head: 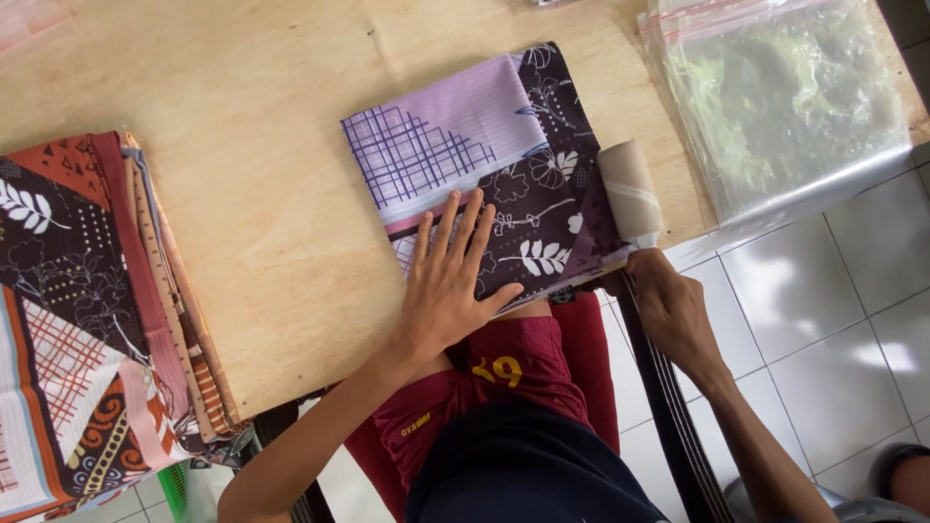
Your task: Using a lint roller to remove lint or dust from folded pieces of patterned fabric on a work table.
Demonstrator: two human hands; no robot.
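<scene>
A folded cloth [484, 145], lilac with a grid print and dark purple with white flowers, lies on the wooden table [271, 213] near its front edge. My left hand [448, 281] rests flat on the cloth's near part, fingers spread. My right hand [668, 305] is at the cloth's near right corner, fingers closed around its edge just below a cardboard tape roll [630, 192] that sits against the cloth's right side.
A stack of folded patterned cloths [87, 320] fills the table's left side. Clear zip bags [785, 97] lie at the back right, hanging over the table edge. White floor tiles [833, 320] show to the right. A dark strap [668, 407] runs down beneath my right hand.
</scene>
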